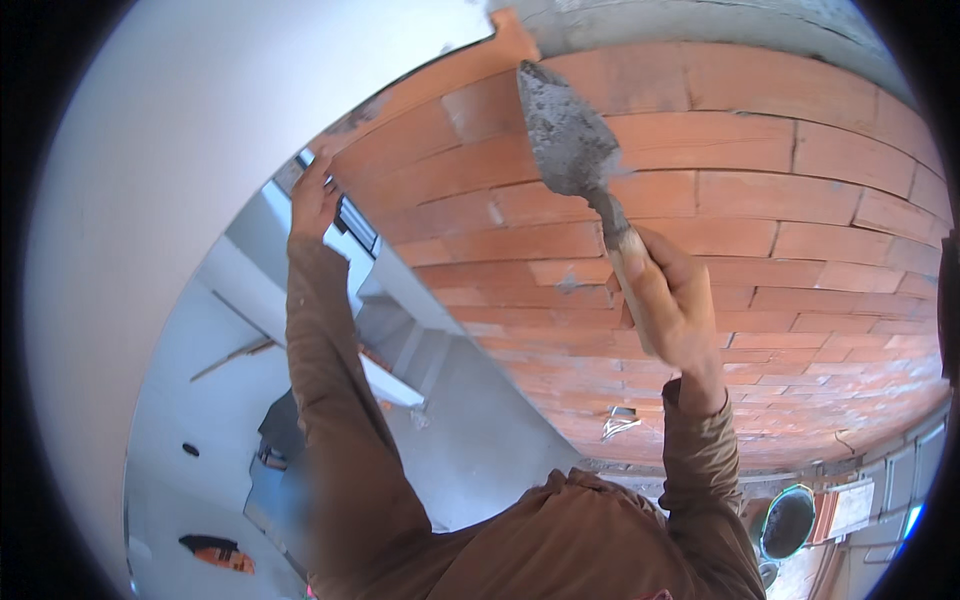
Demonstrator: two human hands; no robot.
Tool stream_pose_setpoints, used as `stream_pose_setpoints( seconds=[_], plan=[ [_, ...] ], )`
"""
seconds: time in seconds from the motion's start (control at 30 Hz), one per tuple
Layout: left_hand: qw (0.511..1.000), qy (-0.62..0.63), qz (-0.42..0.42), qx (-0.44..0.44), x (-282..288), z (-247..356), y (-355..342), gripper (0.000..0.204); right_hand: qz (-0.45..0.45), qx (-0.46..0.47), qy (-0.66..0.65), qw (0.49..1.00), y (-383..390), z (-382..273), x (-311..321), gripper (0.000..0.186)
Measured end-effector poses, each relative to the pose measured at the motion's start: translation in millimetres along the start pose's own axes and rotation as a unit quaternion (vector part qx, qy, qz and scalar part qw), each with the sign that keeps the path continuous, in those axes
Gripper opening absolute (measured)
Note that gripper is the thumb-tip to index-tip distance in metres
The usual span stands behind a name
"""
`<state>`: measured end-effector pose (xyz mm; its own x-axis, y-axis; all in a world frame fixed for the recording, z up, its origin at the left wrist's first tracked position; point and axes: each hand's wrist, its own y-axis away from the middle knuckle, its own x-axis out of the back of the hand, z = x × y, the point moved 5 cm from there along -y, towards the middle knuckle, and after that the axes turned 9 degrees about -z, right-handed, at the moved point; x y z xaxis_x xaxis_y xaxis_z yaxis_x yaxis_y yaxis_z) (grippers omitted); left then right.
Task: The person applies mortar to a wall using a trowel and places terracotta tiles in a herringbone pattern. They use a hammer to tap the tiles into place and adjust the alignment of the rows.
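My right hand [668, 300] grips the wooden handle of a trowel [563, 128], whose blade is raised and smeared with grey mortar, in front of the red brick wall [740, 138]. My left hand [312, 200] is raised to the left end of the upper bricks [400, 130], just beside the edge of a white plastered surface [180, 120]. Its fingers are loosely extended at that edge; whether they press on a brick is unclear.
A grey concrete band [700, 18] runs above the bricks. Below are a grey floor [480, 420], steps [400, 335], a bucket of dark material [788, 522] and stacked bricks [835, 510]. Wires [618, 425] hang from a box low in the wall.
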<state>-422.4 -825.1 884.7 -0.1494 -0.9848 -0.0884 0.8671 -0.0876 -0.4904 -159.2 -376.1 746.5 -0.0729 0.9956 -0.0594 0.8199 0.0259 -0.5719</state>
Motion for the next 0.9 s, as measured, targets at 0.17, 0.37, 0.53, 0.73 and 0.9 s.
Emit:
stream_pose_setpoints(
  seconds=[0.17, 0.37, 0.53, 0.73, 0.9],
  plan=[
    [1.0, -0.027, -0.011, 0.011, 6.4, -1.3, -4.1, 0.041, 0.195, 0.189, 0.386, 0.881, 21.5, -49.4, 27.3, 0.047],
    [0.998, -0.054, -0.018, 0.01, 14.2, -10.5, -10.5, 0.05, 0.298, 0.108, 0.548, 0.774, 23.0, -63.4, 57.9, 0.053],
    [0.996, -0.083, -0.026, 0.007, 17.6, -13.4, -14.5, 0.06, 0.291, 0.122, 0.635, 0.705, 10.8, -66.8, 53.4, 0.054],
    [0.994, -0.097, -0.039, -0.012, 27.0, -12.8, -13.6, 0.063, 0.255, 0.109, 0.711, 0.646, 3.3, -61.7, 50.4, 0.052],
    [0.994, -0.102, -0.034, -0.031, 29.3, -14.4, -12.7, 0.065, 0.228, 0.107, 0.715, 0.652, 35.4, -77.4, 64.3, 0.046]
  ],
)
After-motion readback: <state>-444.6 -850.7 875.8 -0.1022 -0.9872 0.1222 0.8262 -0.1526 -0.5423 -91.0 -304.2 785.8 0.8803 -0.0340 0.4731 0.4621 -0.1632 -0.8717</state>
